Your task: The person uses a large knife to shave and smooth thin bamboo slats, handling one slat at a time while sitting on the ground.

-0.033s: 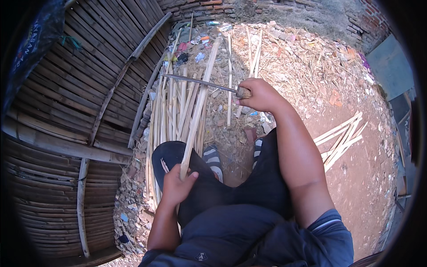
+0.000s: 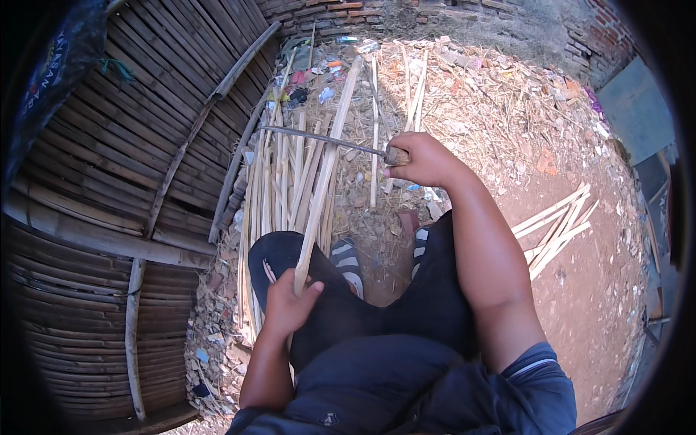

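My left hand (image 2: 288, 303) is closed round the near end of a long pale bamboo strip (image 2: 320, 196), close above my left knee. The strip runs away from me, its far end over the littered ground. My right hand (image 2: 428, 161) grips the wooden handle of a long, thin-bladed knife (image 2: 304, 134). Its dark blade points left and lies across the strip, about halfway along; whether it bites into the wood I cannot tell. Beneath and left of the strip, several split bamboo strips (image 2: 279, 181) lie side by side on the ground.
A bamboo slat wall (image 2: 145, 123) rises close on my left. More cut strips (image 2: 554, 225) lie in a crossed pile on bare soil at the right. Shavings and rubble (image 2: 493, 109) cover the ground ahead, up to a brick wall (image 2: 464, 20). My sandalled feet (image 2: 348, 264) are between the strips.
My right hand and the knife have shifted slightly toward me along the strip. My left hand stays where it was.
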The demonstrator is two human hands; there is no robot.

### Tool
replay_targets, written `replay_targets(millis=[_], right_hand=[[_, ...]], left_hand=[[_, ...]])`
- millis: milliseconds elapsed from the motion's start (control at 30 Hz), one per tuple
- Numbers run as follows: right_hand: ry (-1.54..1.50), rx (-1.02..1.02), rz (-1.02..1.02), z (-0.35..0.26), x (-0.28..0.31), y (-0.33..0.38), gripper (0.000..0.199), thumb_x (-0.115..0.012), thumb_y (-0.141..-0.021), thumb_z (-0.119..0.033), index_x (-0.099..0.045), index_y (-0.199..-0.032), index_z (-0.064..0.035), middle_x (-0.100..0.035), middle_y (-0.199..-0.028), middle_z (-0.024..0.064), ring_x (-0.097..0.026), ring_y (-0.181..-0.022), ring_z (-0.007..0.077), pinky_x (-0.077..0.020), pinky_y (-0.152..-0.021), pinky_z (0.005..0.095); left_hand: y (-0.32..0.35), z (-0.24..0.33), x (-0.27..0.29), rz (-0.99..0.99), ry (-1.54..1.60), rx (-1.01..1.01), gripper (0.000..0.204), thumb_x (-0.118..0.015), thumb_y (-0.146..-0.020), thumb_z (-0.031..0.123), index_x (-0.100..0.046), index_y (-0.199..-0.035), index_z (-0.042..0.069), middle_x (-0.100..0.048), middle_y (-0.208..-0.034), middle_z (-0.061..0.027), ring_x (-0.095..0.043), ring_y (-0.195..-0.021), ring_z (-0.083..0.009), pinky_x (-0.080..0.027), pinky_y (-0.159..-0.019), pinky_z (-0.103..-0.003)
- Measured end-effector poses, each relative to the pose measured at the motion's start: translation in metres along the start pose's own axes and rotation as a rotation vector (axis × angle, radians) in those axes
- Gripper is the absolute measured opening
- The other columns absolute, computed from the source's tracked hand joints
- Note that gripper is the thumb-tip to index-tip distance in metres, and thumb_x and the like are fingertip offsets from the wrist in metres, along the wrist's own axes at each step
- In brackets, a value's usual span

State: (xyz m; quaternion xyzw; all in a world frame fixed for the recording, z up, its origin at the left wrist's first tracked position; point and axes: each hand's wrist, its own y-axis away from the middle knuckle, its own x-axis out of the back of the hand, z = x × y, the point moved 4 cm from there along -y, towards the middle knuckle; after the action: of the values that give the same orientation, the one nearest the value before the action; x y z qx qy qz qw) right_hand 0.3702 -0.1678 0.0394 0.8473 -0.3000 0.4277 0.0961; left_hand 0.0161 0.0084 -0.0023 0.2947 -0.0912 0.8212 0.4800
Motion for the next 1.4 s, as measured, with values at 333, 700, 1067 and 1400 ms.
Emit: replay_targets(millis=[333, 700, 1067, 1400], right_hand=[[0.205, 0.27, -0.226, -0.063, 0.002, 0.002, 0.04, -0.083, -0.085, -0.032, -0.073, -0.116, -0.0092, -0.072, -0.113, 0.0127, -0.069, -0.109, 0.0377, -0.0554, -0.092, 0.049], [0.137, 0.197, -0.271, -0.045, 0.013, -0.019, 0.033, -0.085, -0.08, -0.021, -0.071, -0.107, -0.0081, -0.073, -0.095, 0.0158, -0.071, -0.092, 0.0404, -0.0549, -0.079, 0.0494], [0.259, -0.022, -0.128, -0.015, 0.031, -0.011, 0.032, -0.087, -0.077, -0.021, -0.071, -0.102, -0.0094, -0.071, -0.082, 0.0167, -0.07, -0.082, 0.0411, -0.0546, -0.072, 0.051], [0.271, -0.179, 0.107, 0.006, 0.041, -0.006, 0.029, -0.085, -0.083, -0.026, -0.068, -0.098, -0.007, -0.069, -0.083, 0.0207, -0.069, -0.084, 0.044, -0.054, -0.072, 0.0512]], left_hand=[[-0.004, 0.015, 0.016, -0.125, 0.08, -0.009, 0.04, -0.084, -0.092, 0.026, -0.069, -0.116, -0.002, -0.075, -0.095, -0.0118, -0.071, -0.089, -0.0165, -0.057, -0.08, -0.034], [-0.022, 0.016, 0.013, -0.208, 0.062, 0.077, 0.035, -0.087, -0.091, 0.022, -0.068, -0.112, 0.001, -0.068, -0.08, -0.0029, -0.063, -0.074, -0.0083, -0.052, -0.067, -0.028], [-0.045, 0.023, 0.012, -0.314, 0.072, 0.025, 0.032, -0.084, -0.094, 0.02, -0.066, -0.113, 0.002, -0.067, -0.078, -0.0026, -0.064, -0.072, -0.0097, -0.053, -0.067, -0.029], [-0.024, 0.021, 0.007, -0.137, -0.019, -0.061, 0.032, -0.079, -0.096, 0.027, -0.067, -0.11, 0.0, -0.073, -0.085, -0.0135, -0.073, -0.075, -0.0233, -0.056, -0.07, -0.036]])
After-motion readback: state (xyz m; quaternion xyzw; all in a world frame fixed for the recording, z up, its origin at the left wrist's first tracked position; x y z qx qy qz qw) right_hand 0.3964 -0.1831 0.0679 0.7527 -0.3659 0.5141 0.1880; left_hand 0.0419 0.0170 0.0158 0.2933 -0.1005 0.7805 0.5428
